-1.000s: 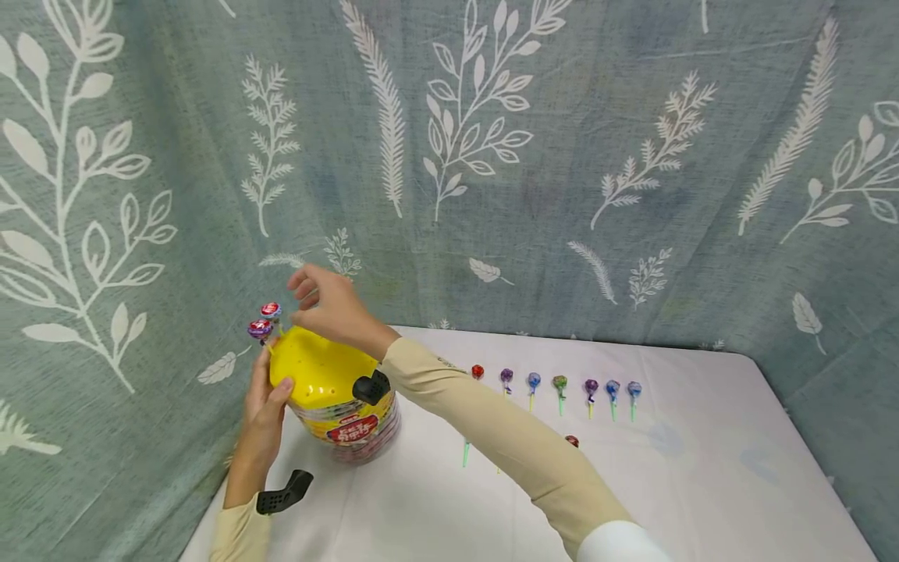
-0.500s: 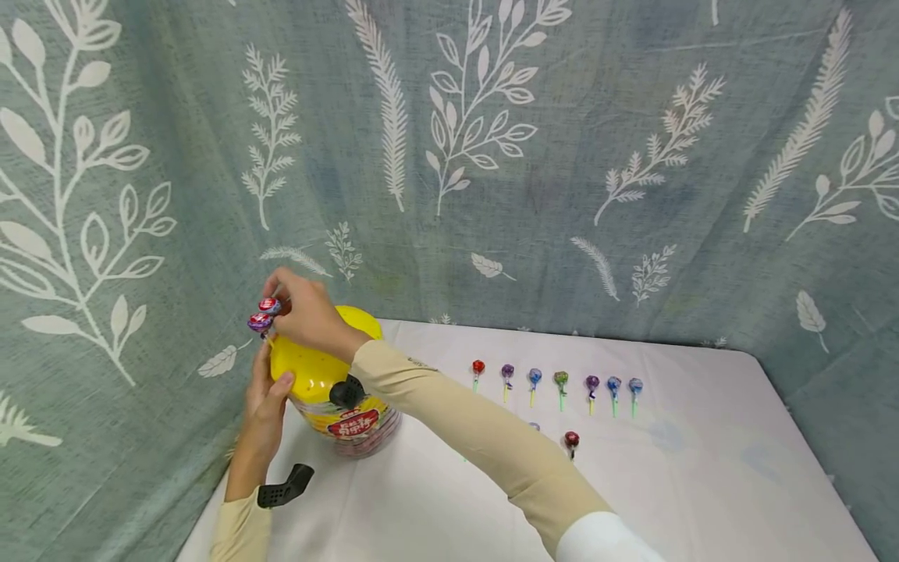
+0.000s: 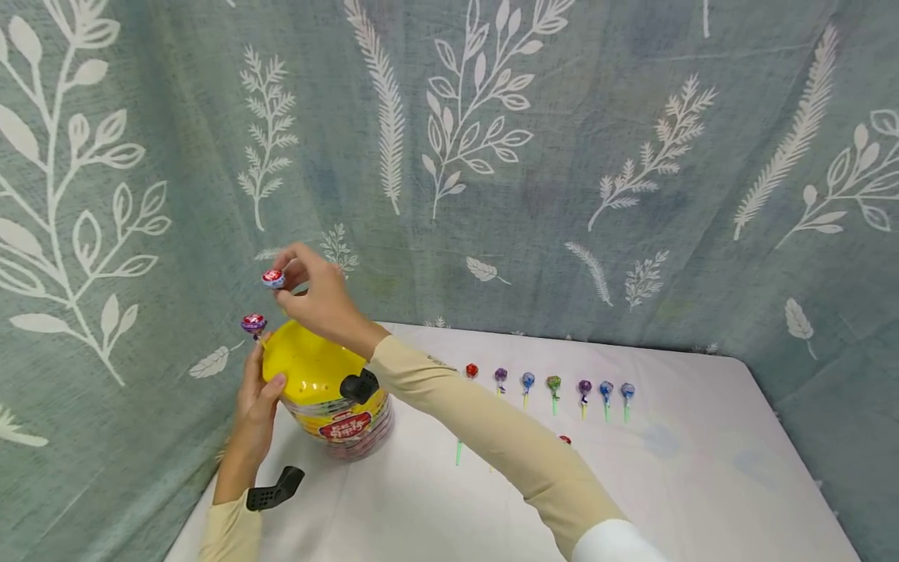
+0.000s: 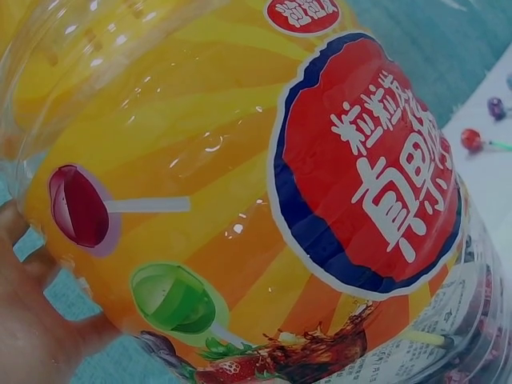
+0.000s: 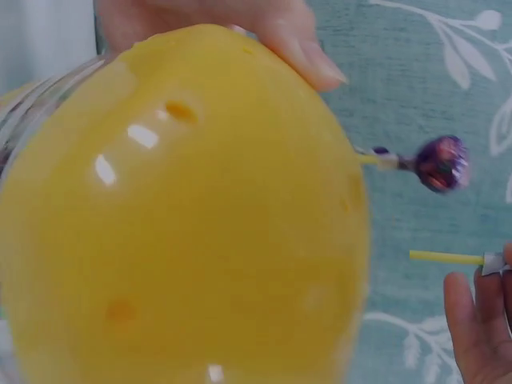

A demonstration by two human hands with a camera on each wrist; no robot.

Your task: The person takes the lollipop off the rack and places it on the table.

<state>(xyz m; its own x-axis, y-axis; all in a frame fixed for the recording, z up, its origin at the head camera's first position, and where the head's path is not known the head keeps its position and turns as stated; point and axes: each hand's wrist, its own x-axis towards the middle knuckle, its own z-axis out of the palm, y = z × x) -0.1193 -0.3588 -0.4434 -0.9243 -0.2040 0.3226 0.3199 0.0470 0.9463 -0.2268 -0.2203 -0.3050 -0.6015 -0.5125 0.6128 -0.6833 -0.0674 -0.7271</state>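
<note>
My left hand (image 3: 256, 410) grips the left side of a large clear candy jar (image 3: 347, 433), thumb in front. The jar leans to the left and has a yellow domed lid (image 3: 309, 359) with small holes. Above the lid, my right hand (image 3: 319, 297) pinches a lollipop (image 3: 273, 279) with a blue and red wrapper. Its yellow stick (image 5: 444, 257) is apart from the lid in the right wrist view. A purple-wrapped lollipop (image 3: 254, 324) stands with its stick in the lid, near my left fingers. The jar's orange label (image 4: 240, 160) fills the left wrist view.
On the white tablecloth (image 3: 702, 468), a row of lollipops (image 3: 554, 384) lies right of the jar. A few more lie nearer, partly hidden behind my right sleeve (image 3: 485, 425). A green leaf-patterned curtain (image 3: 421, 257) stands behind and at the sides.
My right hand came down to the lid, took hold of the blue and red lollipop and lifted it up out of the lid. The left hand still holds the jar.
</note>
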